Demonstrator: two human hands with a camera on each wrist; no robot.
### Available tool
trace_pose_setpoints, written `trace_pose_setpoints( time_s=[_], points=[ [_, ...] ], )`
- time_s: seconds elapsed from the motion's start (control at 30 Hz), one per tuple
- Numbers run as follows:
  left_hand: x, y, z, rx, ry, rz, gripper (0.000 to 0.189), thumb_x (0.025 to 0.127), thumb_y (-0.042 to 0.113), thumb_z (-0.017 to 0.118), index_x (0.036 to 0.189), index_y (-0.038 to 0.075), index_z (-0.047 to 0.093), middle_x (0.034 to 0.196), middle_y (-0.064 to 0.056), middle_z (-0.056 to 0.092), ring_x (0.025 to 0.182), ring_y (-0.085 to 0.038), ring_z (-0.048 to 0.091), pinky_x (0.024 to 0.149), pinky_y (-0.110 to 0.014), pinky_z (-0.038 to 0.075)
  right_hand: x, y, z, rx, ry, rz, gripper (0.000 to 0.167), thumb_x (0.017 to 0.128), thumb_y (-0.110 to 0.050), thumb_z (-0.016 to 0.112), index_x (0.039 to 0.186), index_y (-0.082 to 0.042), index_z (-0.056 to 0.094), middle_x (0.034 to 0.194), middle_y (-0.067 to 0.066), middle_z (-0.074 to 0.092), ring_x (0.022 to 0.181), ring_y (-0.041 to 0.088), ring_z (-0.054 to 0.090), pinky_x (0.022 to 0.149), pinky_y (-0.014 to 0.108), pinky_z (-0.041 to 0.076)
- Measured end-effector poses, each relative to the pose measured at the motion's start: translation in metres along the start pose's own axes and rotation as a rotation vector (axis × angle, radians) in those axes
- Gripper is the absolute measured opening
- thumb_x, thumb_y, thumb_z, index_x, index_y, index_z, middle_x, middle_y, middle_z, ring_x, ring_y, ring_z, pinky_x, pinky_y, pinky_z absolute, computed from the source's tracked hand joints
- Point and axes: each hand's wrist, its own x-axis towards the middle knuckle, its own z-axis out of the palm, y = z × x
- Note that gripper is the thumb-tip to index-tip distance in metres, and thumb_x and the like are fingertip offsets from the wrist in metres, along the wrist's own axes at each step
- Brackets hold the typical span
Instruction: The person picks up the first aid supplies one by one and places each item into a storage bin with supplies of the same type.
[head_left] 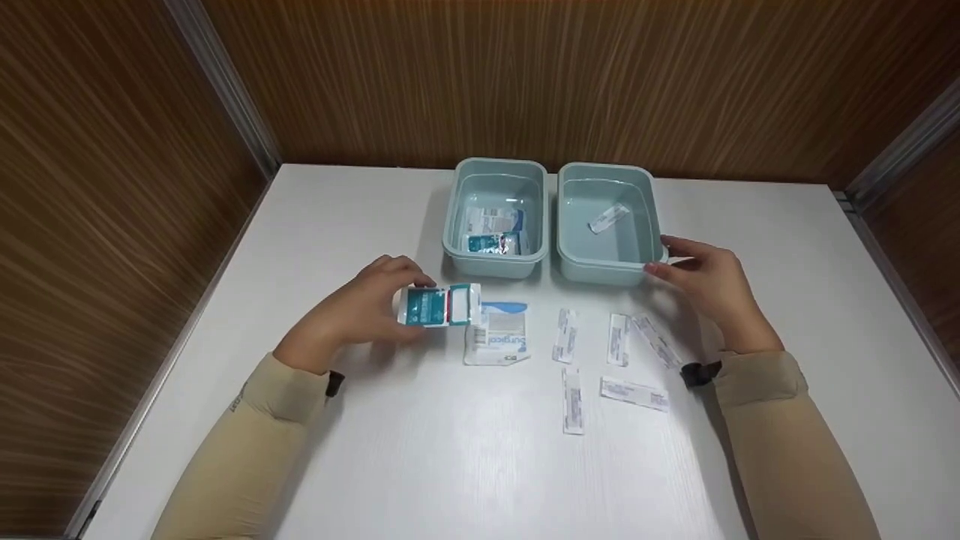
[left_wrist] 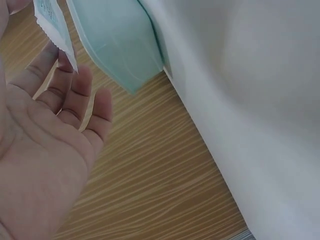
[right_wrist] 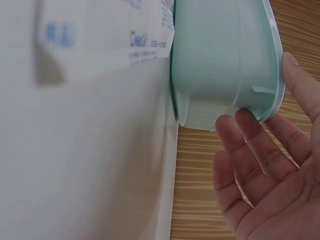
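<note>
My left hand (head_left: 379, 304) pinches a teal and white packet (head_left: 439, 306) between thumb and fingers, above the table in front of the left bin. In the left wrist view, the packet's (left_wrist: 54, 27) crimped white edge shows at the fingertips. My right hand (head_left: 705, 281) holds the near right corner of the right pale green bin (head_left: 606, 271), thumb at the rim and fingers along the outside. The right wrist view shows that bin (right_wrist: 215, 55) close up with the fingertips at its corner. Inside it lies one narrow white packet (head_left: 609, 218).
The left pale green bin (head_left: 495, 266) holds a teal packet (head_left: 487, 244) and a white-blue one (head_left: 491, 220). A flat white-blue pouch (head_left: 498, 337) lies before it. Several narrow white packets (head_left: 634, 394) are scattered on the white table (head_left: 450, 465). Wood-grain panels (head_left: 420, 82) stand behind.
</note>
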Motion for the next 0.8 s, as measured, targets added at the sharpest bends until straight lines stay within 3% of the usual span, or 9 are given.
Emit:
trace_pose_setpoints(
  time_s=[0.23,0.5,0.7,0.8],
  points=[
    [0.007,0.005,-0.003,-0.011,0.028,-0.005,0.063,0.084,0.022,0.099,0.143,0.020,0.076,0.142,0.002,0.067,0.138,-0.023,0.052,0.125,-0.052,0.052,0.000,-0.001,-0.001,0.000,0.004,-0.005,0.084,0.097,-0.056,0.088,0.166,-0.019,0.059,0.159,0.014,0.067,0.129,0.023,0.071,0.100,0.020,0.052],
    [0.015,0.009,-0.006,-0.004,0.048,-0.007,0.067,0.086,0.022,0.098,0.149,0.020,0.074,0.143,0.002,0.066,0.139,-0.022,0.051,0.125,-0.051,0.052,0.000,-0.002,0.000,0.010,0.001,0.009,0.085,0.097,-0.054,0.088,0.167,-0.018,0.057,0.161,0.015,0.066,0.136,0.031,0.070,0.114,0.040,0.055],
    [0.021,0.014,-0.006,-0.009,0.070,-0.011,0.070,0.088,0.024,0.097,0.153,0.025,0.072,0.147,0.003,0.065,0.141,-0.021,0.050,0.128,-0.051,0.051,0.000,0.000,0.000,0.000,-0.001,-0.003,0.085,0.098,-0.057,0.087,0.168,-0.020,0.056,0.162,0.015,0.065,0.137,0.032,0.070,0.102,0.026,0.054],
    [0.025,0.016,-0.005,-0.013,0.085,-0.016,0.070,0.089,0.025,0.097,0.154,0.025,0.071,0.149,0.003,0.064,0.141,-0.021,0.050,0.129,-0.050,0.050,0.000,0.001,0.001,0.001,-0.004,0.003,0.086,0.098,-0.057,0.087,0.169,-0.020,0.055,0.163,0.016,0.064,0.138,0.033,0.070,0.105,0.030,0.055]
  ],
)
